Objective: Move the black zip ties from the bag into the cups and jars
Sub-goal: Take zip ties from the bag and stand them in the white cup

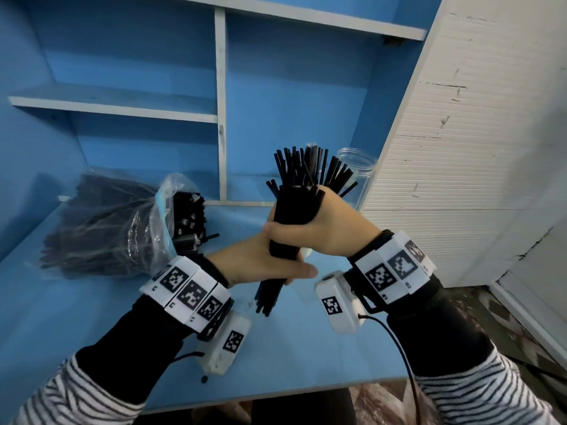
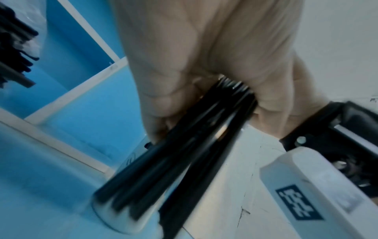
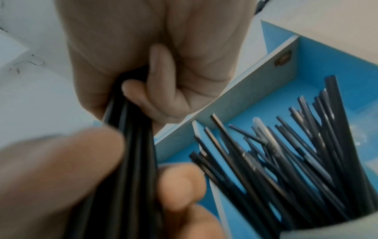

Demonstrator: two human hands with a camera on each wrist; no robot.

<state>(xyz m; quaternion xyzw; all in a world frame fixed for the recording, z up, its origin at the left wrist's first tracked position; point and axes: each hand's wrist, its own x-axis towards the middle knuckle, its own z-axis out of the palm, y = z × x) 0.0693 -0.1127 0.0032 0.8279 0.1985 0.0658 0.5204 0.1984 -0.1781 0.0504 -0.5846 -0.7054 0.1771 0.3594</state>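
Both hands hold one thick bundle of black zip ties (image 1: 291, 222) upright above the blue table (image 1: 92, 317). My left hand (image 1: 260, 262) grips its lower part, and my right hand (image 1: 319, 228) wraps the bundle just above. The right wrist view shows right-hand fingers (image 3: 159, 84) curled round the bundle (image 3: 131, 161). More zip ties (image 3: 286, 161) fan out of a pale cup rim (image 3: 327, 229) beside it. That fan (image 1: 310, 167) rises behind my right hand. The clear plastic bag (image 1: 101, 228) of zip ties lies at the left, mouth toward me. The bundle (image 2: 194, 145) also fills the left wrist view.
An empty clear jar (image 1: 359, 176) stands at the back right against the white wall (image 1: 460, 148). Blue shelves (image 1: 122, 105) with a white divider rise behind the table. The table's front edge (image 1: 276, 394) is near my forearms, with patterned floor (image 1: 506, 326) to the right.
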